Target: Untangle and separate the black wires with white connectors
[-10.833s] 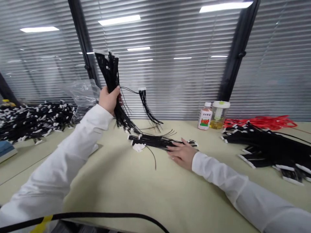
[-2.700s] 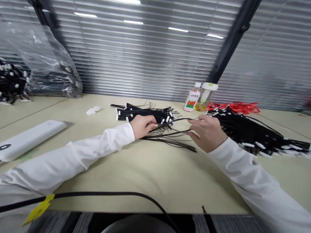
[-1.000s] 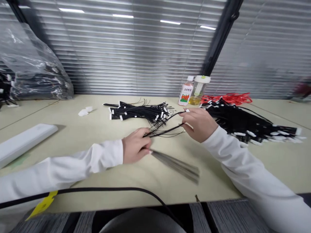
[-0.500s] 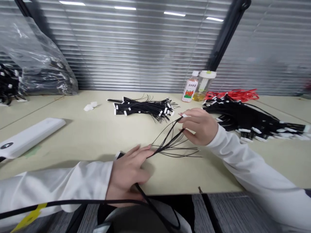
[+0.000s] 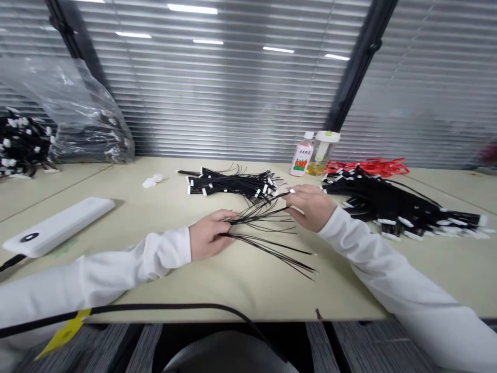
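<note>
My left hand (image 5: 210, 235) is closed on a bundle of thin black wires (image 5: 267, 248), whose loose ends fan out to the right over the table. With pinched fingertips, my right hand (image 5: 310, 206) holds some strands of the wires, beside a small white connector (image 5: 291, 191). The part of the bundle inside my left fist is hidden. Just behind both hands lies a pile of black wire harnesses (image 5: 233, 182) with white connectors at its ends.
A white power bank (image 5: 62, 224) lies at left, near white scraps (image 5: 152, 181) and a plastic bag (image 5: 93, 134). At back right stand a labelled bottle (image 5: 302, 155) and a lidded cup (image 5: 323, 153). Red strips (image 5: 376, 167) and more black harnesses (image 5: 392, 199) lie beyond my right hand.
My left hand has shifted forward, away from the table edge, and some wires now spread apart below the others. My right hand still pinches strands. The camera view has tilted up slightly.
</note>
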Available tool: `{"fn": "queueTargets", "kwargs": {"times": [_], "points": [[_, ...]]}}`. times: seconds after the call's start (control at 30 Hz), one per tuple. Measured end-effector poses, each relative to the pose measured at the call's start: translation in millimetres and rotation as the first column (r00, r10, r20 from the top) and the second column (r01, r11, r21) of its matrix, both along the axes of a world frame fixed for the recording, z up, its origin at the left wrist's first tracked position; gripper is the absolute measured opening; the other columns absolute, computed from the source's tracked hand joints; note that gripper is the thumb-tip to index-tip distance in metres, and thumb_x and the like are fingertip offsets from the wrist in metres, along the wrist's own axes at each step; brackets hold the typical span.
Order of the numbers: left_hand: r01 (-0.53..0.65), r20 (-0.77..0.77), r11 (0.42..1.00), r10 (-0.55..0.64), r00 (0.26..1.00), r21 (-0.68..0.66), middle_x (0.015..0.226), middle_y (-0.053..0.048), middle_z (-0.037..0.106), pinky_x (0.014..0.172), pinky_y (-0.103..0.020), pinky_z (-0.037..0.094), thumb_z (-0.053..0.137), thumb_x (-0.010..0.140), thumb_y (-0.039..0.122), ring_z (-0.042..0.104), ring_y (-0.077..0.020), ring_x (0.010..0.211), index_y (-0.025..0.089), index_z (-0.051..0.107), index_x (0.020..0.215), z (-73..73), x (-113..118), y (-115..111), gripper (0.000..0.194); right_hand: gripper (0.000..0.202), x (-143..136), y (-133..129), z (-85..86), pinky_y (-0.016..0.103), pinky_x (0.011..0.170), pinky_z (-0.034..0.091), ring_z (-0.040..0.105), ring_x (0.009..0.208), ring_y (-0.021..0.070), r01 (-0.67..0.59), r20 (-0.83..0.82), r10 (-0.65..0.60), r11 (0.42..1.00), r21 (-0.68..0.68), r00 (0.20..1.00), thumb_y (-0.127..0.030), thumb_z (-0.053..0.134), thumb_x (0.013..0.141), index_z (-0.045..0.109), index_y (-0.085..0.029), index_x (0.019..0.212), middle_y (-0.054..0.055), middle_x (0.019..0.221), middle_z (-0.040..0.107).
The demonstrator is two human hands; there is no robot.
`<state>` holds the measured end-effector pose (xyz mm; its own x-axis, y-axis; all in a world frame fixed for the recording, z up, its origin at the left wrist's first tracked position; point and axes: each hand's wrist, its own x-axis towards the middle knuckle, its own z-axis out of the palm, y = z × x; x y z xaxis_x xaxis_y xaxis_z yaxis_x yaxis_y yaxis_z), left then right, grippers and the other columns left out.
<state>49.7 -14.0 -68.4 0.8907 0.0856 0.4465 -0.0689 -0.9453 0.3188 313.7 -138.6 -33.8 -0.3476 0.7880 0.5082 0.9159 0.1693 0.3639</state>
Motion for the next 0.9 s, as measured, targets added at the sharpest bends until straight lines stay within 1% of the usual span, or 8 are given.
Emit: {"fn": "queueTargets", "kwargs": {"times": [0.13,0.23,0.4,0.47,0.53,0.7,0.83,0.9], "points": [[-0.061,0.088,0.996,0.066,0.994,-0.063,0.105,-0.012,0.054,0.089,-0.028,0.043,0.040,0.078,0.022,0.051,-0.0140,0.100,0.013,0.058,0.078,6.9,2,4,0.019,0.014,-2,3,-1.3,0.030,0.079,0.036,0.051,0.090,0.0195,0.049,0.007,-0.049,0.999,-0.016,0.999,-0.026,0.050,0.073,0.059,-0.016,0.073,0.006,0.080,0.062],[-0.121,0.119,0.966,0.151,0.981,-0.229,0.097,-0.010,0.058,0.084,-0.029,0.045,0.037,0.081,0.028,0.054,-0.0140,0.093,0.013,0.057,0.082,8.4,6,4,0.025,0.013,-6,4,0.0,0.030,0.080,0.036,0.050,0.092,0.0189,0.068,0.006,-0.068,0.997,0.032,0.998,-0.023,0.048,0.074,0.059,-0.015,0.075,0.006,0.084,0.062],[-0.160,0.119,0.763,0.297,0.947,-0.626,0.089,-0.008,0.062,0.081,-0.030,0.045,0.032,0.081,0.043,0.056,-0.0157,0.089,0.014,0.048,0.066,15.3,16,18,0.036,0.013,-22,3,8.2,0.030,0.074,0.034,0.047,0.084,0.0174,0.143,0.034,-0.146,0.986,0.084,0.989,-0.017,0.047,0.073,0.060,-0.016,0.072,0.006,0.079,0.062],[-0.118,0.116,0.678,0.290,0.950,-0.726,0.080,-0.007,0.063,0.078,-0.030,0.046,0.034,0.079,0.046,0.059,-0.0154,0.082,0.014,0.046,0.064,22.9,19,26,0.037,0.015,-28,3,12.2,0.030,0.071,0.033,0.047,0.080,0.0171,0.181,0.057,-0.187,0.978,0.101,0.981,-0.013,0.046,0.073,0.060,-0.016,0.067,0.005,0.071,0.061],[-0.096,0.117,0.640,0.283,0.952,-0.762,0.071,-0.005,0.062,0.075,-0.029,0.046,0.038,0.077,0.048,0.059,-0.0150,0.076,0.014,0.046,0.063,32.0,20,35,0.038,0.017,-33,2,15.4,0.031,0.071,0.033,0.046,0.080,0.0176,0.188,0.068,-0.197,0.974,0.126,0.978,-0.012,0.045,0.073,0.060,-0.015,0.065,0.006,0.071,0.061],[-0.131,0.106,0.700,0.285,0.953,-0.702,0.066,-0.005,0.062,0.074,-0.026,0.045,0.038,0.076,0.049,0.059,-0.0133,0.071,0.013,0.049,0.061,47.2,17,52,0.041,0.011,-38,3,18.5,0.031,0.076,0.036,0.047,0.090,0.0195,0.097,-0.032,-0.094,0.985,0.142,0.995,-0.018,0.051,0.068,0.062,-0.015,0.068,0.005,0.089,0.062],[-0.151,0.086,0.750,0.267,0.960,-0.644,0.063,-0.005,0.061,0.070,-0.025,0.046,0.036,0.076,0.051,0.057,-0.0120,0.066,0.013,0.051,0.060,43.7,16,59,0.044,0.009,-43,5,18.9,0.031,0.078,0.038,0.051,0.086,0.0173,0.024,-0.093,-0.016,0.996,0.081,0.996,-0.017,0.051,0.065,0.059,-0.016,0.062,0.004,0.087,0.063],[-0.169,0.064,0.806,0.248,0.967,-0.567,0.066,-0.005,0.061,0.071,-0.025,0.046,0.033,0.077,0.050,0.056,-0.0114,0.066,0.012,0.054,0.064,39.1,15,59,0.045,0.007,-46,6,18.8,0.030,0.078,0.038,0.053,0.081,0.0159,0.019,-0.121,-0.013,0.999,0.050,0.993,-0.016,0.051,0.063,0.057,-0.016,0.058,0.003,0.081,0.063]]}}
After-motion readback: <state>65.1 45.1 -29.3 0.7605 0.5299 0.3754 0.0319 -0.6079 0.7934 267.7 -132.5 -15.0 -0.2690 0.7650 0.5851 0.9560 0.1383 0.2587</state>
